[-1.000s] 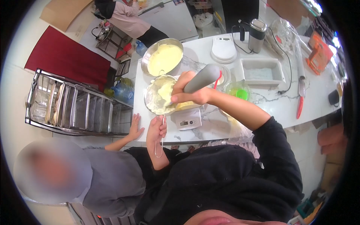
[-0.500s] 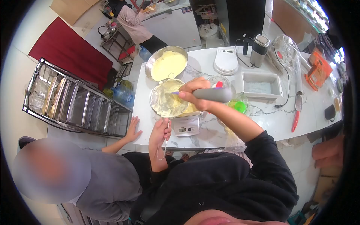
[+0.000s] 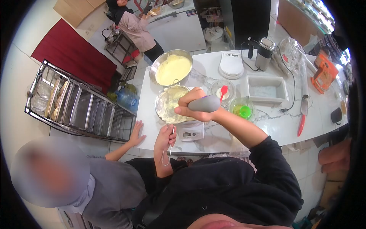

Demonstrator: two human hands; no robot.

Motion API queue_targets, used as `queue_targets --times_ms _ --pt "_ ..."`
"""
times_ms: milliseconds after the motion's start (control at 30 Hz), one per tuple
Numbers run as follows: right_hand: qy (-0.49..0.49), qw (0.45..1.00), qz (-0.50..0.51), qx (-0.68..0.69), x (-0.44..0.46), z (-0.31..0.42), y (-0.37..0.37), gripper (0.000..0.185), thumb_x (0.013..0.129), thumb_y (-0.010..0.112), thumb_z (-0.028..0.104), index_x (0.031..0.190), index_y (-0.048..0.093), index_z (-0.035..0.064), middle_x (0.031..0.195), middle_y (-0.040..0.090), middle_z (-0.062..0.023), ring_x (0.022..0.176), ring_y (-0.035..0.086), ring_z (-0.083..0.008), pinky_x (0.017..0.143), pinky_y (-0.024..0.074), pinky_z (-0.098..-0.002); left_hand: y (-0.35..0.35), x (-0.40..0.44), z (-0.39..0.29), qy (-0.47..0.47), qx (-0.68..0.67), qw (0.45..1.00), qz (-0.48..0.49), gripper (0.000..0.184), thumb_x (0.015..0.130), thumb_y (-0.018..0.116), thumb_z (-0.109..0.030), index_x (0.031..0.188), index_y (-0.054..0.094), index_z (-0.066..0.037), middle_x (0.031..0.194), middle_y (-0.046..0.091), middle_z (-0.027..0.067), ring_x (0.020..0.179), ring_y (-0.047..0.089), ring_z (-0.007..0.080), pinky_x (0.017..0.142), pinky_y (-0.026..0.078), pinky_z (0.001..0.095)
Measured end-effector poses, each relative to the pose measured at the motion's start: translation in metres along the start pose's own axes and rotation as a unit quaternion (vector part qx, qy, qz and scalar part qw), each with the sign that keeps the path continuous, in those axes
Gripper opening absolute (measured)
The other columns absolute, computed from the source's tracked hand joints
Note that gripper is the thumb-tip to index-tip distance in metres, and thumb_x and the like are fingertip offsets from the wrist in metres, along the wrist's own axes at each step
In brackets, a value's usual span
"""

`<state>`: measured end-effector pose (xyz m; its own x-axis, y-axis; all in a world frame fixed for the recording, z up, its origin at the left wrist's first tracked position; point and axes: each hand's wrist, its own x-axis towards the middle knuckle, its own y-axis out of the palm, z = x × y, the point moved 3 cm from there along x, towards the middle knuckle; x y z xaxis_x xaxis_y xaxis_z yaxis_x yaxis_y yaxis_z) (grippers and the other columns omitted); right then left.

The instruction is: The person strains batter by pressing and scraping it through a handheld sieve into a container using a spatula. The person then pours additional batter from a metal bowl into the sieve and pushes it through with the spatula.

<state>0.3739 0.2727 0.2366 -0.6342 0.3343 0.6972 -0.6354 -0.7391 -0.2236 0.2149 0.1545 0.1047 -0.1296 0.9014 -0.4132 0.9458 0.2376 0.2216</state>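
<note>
My left hand [image 3: 166, 136] is wrapped round the wire handle of a sieve [image 3: 163, 110], whose mesh is smeared with pale yellow paste. My right hand [image 3: 193, 104] grips a spatula by its thick grey handle [image 3: 207, 103]; its blade end is hidden behind my fingers, over the sieve. Just beneath the sieve is a kitchen scale [image 3: 191, 131], and whatever stands on it is mostly covered. Beyond the sieve stands a steel bowl [image 3: 153, 72] of yellow batter [image 3: 173, 70], close to the sieve's front hook.
Right of my hands are a glass bowl with a red spatula [image 3: 223, 91], a bowl with a green cup [image 3: 245, 111], a white loaf pan [image 3: 267, 99], a second scale [image 3: 231, 65] and a hand mixer [image 3: 264, 53]. A co-worker's hand [image 3: 137, 133] rests at the table's left edge.
My right hand has moved slightly left and down over the sieve, and the spatula handle has swung left. My left hand keeps its grip. The whole view has shifted a little.
</note>
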Motion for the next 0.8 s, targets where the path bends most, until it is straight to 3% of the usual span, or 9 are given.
queue_targets --times_ms 67,100,200,233,333,467,500,800 --pt "0.068 0.997 -0.026 -0.021 -0.005 0.002 -0.008 0.027 0.074 0.058 0.014 0.053 0.046 0.0020 0.049 0.044 -0.0072 0.045 0.042 -0.0212 0.047 0.0347 -0.0298 -0.002 -0.004 -0.001 0.001 0.020 1.000 0.002 0.027 0.087 0.042 -0.032 0.077 0.043 -0.008 0.047 0.033 -0.0037 0.034 0.033 0.0045 0.031 0.030 0.0184" --pt "0.008 0.999 -0.040 -0.002 -0.009 -0.002 -0.010 0.029 0.073 0.060 0.020 0.058 0.044 0.0016 0.056 0.041 -0.0098 0.051 0.040 -0.0241 0.048 0.0333 -0.0323 -0.002 -0.007 -0.003 0.006 0.021 1.000 -0.002 0.027 0.087 0.042 -0.032 0.077 0.043 -0.008 0.047 0.033 -0.0038 0.034 0.033 0.0045 0.030 0.030 0.0185" --pt "-0.023 0.994 -0.037 -0.104 -0.021 0.014 -0.019 0.023 0.073 0.061 0.020 0.066 0.047 0.0016 0.068 0.046 -0.0114 0.059 0.046 -0.0262 0.052 0.0359 -0.0326 -0.005 -0.012 -0.007 0.019 0.021 1.000 -0.011 0.027 0.087 0.042 -0.032 0.077 0.043 -0.007 0.047 0.034 -0.0040 0.034 0.034 0.0046 0.030 0.030 0.0185" --pt "0.050 0.993 0.021 -0.102 -0.028 0.013 -0.021 0.018 0.069 0.061 0.015 0.071 0.048 0.0024 0.074 0.046 -0.0120 0.066 0.048 -0.0281 0.055 0.0377 -0.0332 -0.007 -0.012 -0.008 0.023 0.017 1.000 -0.011 0.027 0.087 0.043 -0.032 0.077 0.043 -0.007 0.047 0.034 -0.0042 0.034 0.034 0.0045 0.030 0.030 0.0183" --pt "0.050 0.991 0.041 -0.120 -0.049 0.015 -0.026 0.013 0.067 0.060 0.010 0.071 0.050 0.0025 0.073 0.050 -0.0090 0.067 0.051 -0.0228 0.059 0.0409 -0.0302 -0.010 -0.019 -0.015 0.031 -0.004 0.999 -0.019 0.026 0.087 0.043 -0.032 0.078 0.043 -0.007 0.047 0.034 -0.0046 0.033 0.034 0.0042 0.030 0.029 0.0177" --pt "0.066 0.992 0.022 -0.102 -0.082 0.001 -0.039 0.010 0.062 0.060 0.006 0.066 0.052 0.0016 0.070 0.053 -0.0105 0.069 0.057 -0.0227 0.061 0.0440 -0.0292 -0.004 -0.025 -0.024 0.040 -0.007 0.999 -0.015 0.026 0.087 0.043 -0.031 0.078 0.044 -0.007 0.047 0.034 -0.0049 0.033 0.033 0.0034 0.029 0.029 0.0167" --pt "0.036 0.994 0.007 -0.103 -0.087 0.003 -0.041 0.013 0.059 0.058 0.005 0.069 0.052 0.0010 0.070 0.052 -0.0110 0.063 0.052 -0.0248 0.055 0.0407 -0.0294 -0.002 -0.024 -0.023 0.042 -0.001 0.999 -0.009 0.026 0.087 0.043 -0.031 0.077 0.044 -0.007 0.047 0.033 -0.0050 0.033 0.033 0.0032 0.029 0.029 0.0167" --pt "0.035 0.993 0.011 -0.113 -0.108 0.029 -0.069 0.009 0.058 0.058 0.006 0.064 0.053 0.0007 0.070 0.054 -0.0118 0.059 0.053 -0.0230 0.053 0.0417 -0.0283 0.005 -0.012 -0.014 0.044 -0.006 0.999 0.006 0.026 0.087 0.042 -0.030 0.077 0.044 -0.006 0.047 0.034 -0.0051 0.034 0.033 0.0029 0.029 0.030 0.0170"
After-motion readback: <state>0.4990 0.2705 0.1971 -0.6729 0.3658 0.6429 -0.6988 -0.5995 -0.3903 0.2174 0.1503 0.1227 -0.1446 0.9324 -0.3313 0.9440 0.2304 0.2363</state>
